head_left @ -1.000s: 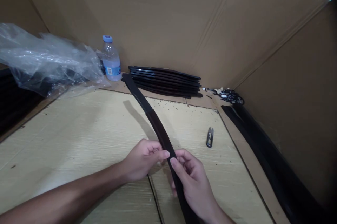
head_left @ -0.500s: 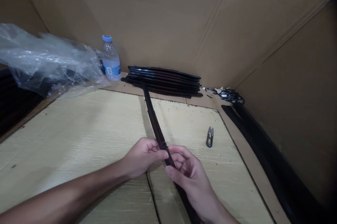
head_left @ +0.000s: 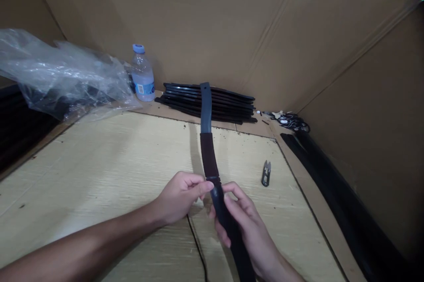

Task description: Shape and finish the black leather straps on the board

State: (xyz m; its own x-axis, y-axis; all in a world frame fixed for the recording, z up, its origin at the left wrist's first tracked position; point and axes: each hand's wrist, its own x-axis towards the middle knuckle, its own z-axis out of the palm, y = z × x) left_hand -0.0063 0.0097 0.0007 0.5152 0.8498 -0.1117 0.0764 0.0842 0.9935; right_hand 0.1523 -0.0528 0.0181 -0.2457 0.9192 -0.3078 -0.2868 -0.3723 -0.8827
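Observation:
A long, slightly curved flat black strip (head_left: 206, 110) runs away from me, with a small hole near its far end. A dark brown band (head_left: 208, 154) covers part of it, and several turns of cord (head_left: 215, 181) ring the strip below the band. My left hand (head_left: 185, 193) is closed in a pinch at these turns, thumb against the strip's left edge. From beneath it a black cord (head_left: 195, 240) trails down toward me. My right hand (head_left: 247, 220) wraps the strip just below the turns, thumb on the right edge and fingers underneath.
Thread snips (head_left: 266, 174) lie on the pale board (head_left: 132, 154) to the right. Behind are a stack of black strips (head_left: 235, 105), a water bottle (head_left: 143, 74) and clear plastic film (head_left: 76, 74). Tangled cords (head_left: 289, 121) and long black pieces (head_left: 318, 167) lie right, by cardboard walls (head_left: 198, 21).
The strip has rolled from its narrow edge to its broad face, and its far end has swung right. My right fingers have shifted around it; my left hand stays at the cord turns.

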